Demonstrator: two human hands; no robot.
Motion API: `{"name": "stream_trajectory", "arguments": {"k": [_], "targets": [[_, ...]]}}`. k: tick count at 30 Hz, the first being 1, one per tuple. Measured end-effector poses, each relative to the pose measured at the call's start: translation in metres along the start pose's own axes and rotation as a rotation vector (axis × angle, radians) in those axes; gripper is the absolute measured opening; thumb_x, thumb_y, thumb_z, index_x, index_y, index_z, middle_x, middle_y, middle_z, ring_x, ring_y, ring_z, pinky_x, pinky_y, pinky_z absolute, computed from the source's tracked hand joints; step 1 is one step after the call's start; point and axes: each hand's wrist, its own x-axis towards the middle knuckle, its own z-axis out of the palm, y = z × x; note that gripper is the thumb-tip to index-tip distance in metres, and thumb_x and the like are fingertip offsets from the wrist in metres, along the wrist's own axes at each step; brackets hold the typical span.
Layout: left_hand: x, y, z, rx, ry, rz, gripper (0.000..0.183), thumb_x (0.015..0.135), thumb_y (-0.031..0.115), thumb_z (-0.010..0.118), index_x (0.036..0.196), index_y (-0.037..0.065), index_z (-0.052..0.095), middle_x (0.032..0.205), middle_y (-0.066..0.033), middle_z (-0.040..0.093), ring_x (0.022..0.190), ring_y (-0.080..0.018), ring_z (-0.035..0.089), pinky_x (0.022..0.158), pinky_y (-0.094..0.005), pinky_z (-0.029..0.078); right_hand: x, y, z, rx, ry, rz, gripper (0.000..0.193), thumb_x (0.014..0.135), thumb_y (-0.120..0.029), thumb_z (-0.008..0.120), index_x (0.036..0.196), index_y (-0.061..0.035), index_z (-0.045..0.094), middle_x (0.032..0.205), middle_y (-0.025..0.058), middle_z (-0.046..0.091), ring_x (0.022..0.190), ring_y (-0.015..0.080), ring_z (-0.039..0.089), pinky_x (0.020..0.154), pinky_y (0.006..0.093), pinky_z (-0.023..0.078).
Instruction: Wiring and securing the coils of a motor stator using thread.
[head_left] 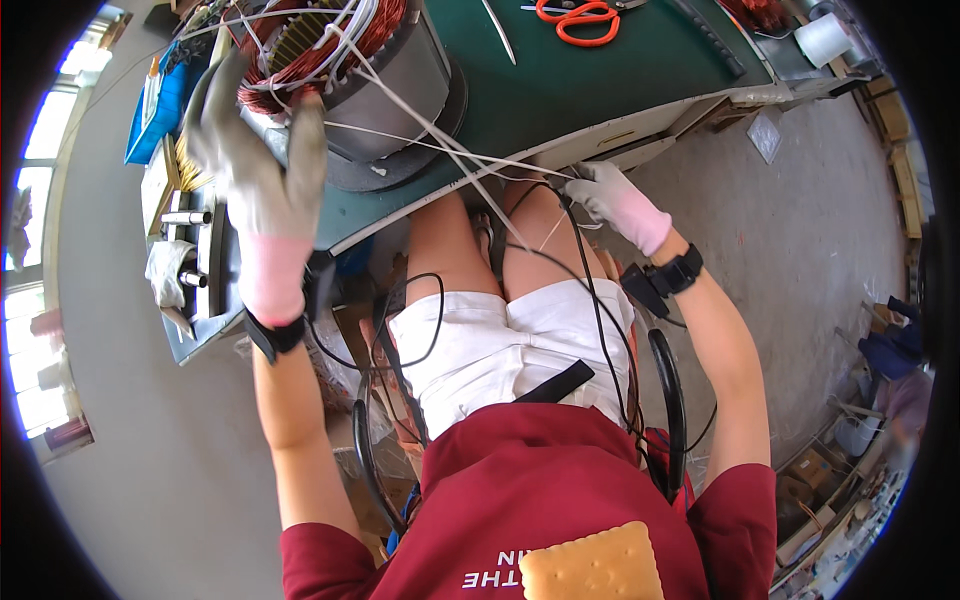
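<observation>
A grey cylindrical motor stator (395, 105) stands at the left of the green-topped table, with red-brown copper windings (262, 100) around its upper rim. White lacing cord (440, 132) loops over the windings and runs in several strands toward the right, past the table's front edge. My left hand (255, 175), in a pale glove with a pink cuff, is at the windings' left side, thumb and fingers spread apart. Closed on the cord's far strands, my gloved right hand (618, 198) is above my right thigh, beyond the table edge. Its fingertips partly hide the cord.
Orange-handled scissors (585, 24), a pale pointed stick (498, 32) and a black tube (710, 40) lie on the table (640, 70). A white spool (822, 40) stands far right, a blue bin (150, 125) far left. Black cables (590, 270) hang across my lap.
</observation>
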Motion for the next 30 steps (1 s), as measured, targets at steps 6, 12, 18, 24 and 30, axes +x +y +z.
{"name": "stream_trajectory", "arguments": {"k": [6,12,18,24,30], "targets": [[-0.099,0.082,-0.009,-0.467,-0.398,-0.564,0.033,0.079,0.006,0.066,0.108,0.001,0.05,0.089,-0.0112,0.049,0.081,-0.0228,0.048,0.074,-0.0353,0.043,-0.036,-0.026,0.006,0.227,-0.075,0.001,0.023,0.092,-0.01,0.045,0.109,-0.0035,0.058,0.06,-0.008,0.039,0.044,0.0007,0.028,0.039,0.0187,0.023],[-0.152,0.134,0.06,-1.159,-0.664,-1.522,0.042,0.094,0.027,0.057,0.12,0.006,0.031,0.099,-0.0085,0.053,0.084,-0.0166,0.056,0.073,-0.0349,0.052,-0.047,-0.047,0.016,0.426,-0.242,-0.01,0.023,0.095,-0.008,0.044,0.113,-0.0035,0.058,0.075,-0.0021,0.055,0.044,0.0001,0.026,0.039,0.0174,0.023],[-0.14,0.121,0.076,-2.186,-0.353,-1.952,0.037,0.101,0.035,0.04,0.115,0.002,0.05,0.103,-0.0181,0.062,0.083,-0.0288,0.063,0.075,-0.0398,0.053,-0.044,-0.042,-0.017,0.509,-0.244,0.045,0.022,0.099,-0.019,0.044,0.11,-0.0043,0.056,0.075,0.001,0.056,0.042,0.0006,0.023,0.038,0.0186,0.021],[-0.095,0.144,0.065,-2.325,-0.832,-1.693,0.035,0.1,0.036,0.043,0.116,0.006,0.051,0.105,-0.0079,0.059,0.079,-0.0222,0.062,0.07,-0.0335,0.051,-0.057,-0.072,-0.058,0.136,-0.084,0.056,0.033,0.1,-0.036,0.042,0.102,-0.0087,0.059,0.057,-0.0079,0.038,0.042,0.0019,0.024,0.039,0.022,0.016],[-0.082,0.185,0.064,-1.809,-0.559,-1.71,0.046,0.097,0.042,0.05,0.124,0.005,0.049,0.115,-0.0075,0.055,0.081,-0.0182,0.059,0.066,-0.0298,0.047,-0.084,-0.115,-0.069,0.193,0.005,0.037,0.027,0.096,-0.04,0.046,0.095,-0.016,0.058,0.075,-0.0025,0.062,0.043,0.0033,0.029,0.04,0.0215,0.021]]}}
